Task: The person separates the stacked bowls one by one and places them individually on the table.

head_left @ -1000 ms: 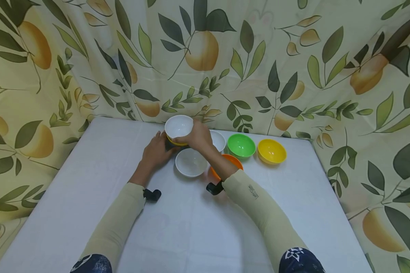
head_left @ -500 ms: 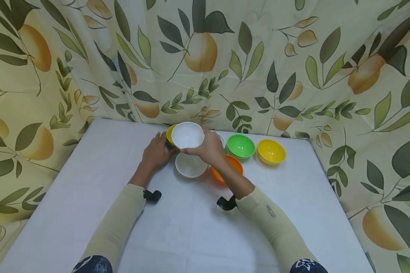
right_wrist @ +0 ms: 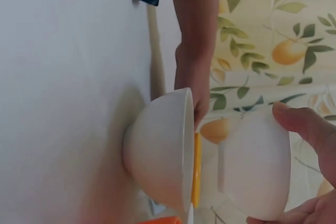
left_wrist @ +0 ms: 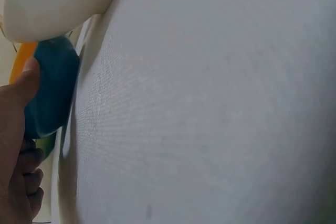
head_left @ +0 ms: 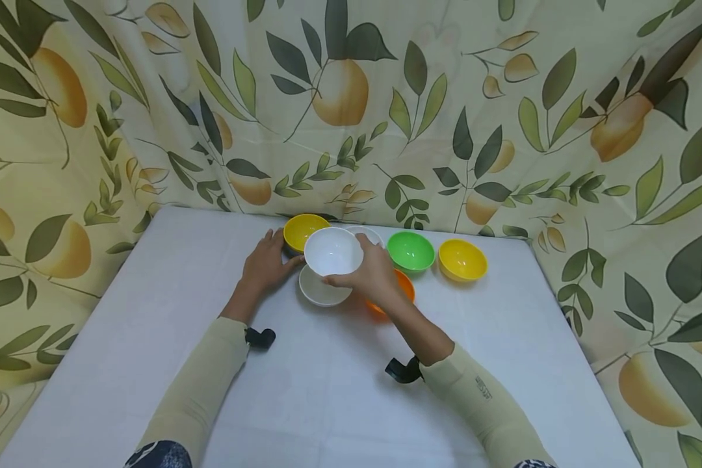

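Note:
My right hand grips a white bowl by its rim, thumb on the near side. In the right wrist view the held bowl is raised, apart from another white bowl that stands on the table. My left hand holds a blue bowl, with its thumb on the near side and its other fingers partly hidden behind. A yellow bowl sits in the blue one. Part of the standing white bowl is covered by the held bowl in the head view.
Behind my right hand a further white bowl is partly hidden. An orange bowl stands under my right wrist. To the right are a green bowl and another yellow bowl. A fruit-printed curtain hangs behind the white-covered table.
My right hand has lifted the white bowl off the yellow bowl and carried it right and nearer, over the standing white bowl. My left hand has stayed in place.

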Action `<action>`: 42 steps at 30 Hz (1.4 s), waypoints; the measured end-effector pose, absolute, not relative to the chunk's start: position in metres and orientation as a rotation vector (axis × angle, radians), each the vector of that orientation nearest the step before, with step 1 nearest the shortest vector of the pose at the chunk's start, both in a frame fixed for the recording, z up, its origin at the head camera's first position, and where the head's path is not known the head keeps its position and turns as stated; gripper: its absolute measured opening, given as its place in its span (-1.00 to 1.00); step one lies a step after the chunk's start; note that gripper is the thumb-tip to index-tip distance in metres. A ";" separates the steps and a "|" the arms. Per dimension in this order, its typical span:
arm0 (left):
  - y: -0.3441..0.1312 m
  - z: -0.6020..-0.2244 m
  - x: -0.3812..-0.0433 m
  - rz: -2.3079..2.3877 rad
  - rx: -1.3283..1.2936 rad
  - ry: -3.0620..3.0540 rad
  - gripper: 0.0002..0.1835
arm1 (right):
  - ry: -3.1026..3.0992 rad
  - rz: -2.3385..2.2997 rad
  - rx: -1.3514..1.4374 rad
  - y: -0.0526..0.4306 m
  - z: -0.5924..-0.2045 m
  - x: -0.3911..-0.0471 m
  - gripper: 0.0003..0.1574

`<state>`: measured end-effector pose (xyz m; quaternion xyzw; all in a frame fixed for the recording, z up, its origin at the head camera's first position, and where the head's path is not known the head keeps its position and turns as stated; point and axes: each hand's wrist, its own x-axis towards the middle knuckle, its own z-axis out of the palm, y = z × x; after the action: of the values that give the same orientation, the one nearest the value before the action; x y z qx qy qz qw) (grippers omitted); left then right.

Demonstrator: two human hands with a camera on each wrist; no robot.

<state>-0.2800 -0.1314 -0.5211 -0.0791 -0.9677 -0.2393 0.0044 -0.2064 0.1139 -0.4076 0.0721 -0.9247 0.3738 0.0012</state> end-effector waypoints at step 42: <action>-0.129 -0.518 -0.278 -0.732 -0.211 -3.063 0.09 | -2.806 1.203 -0.191 0.234 -0.412 -0.130 0.32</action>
<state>-0.2779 -0.1295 -0.5176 -0.0669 -0.9704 -0.2319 -0.0076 -0.1301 0.2338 -0.4118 -0.0625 -0.9165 0.3930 0.0413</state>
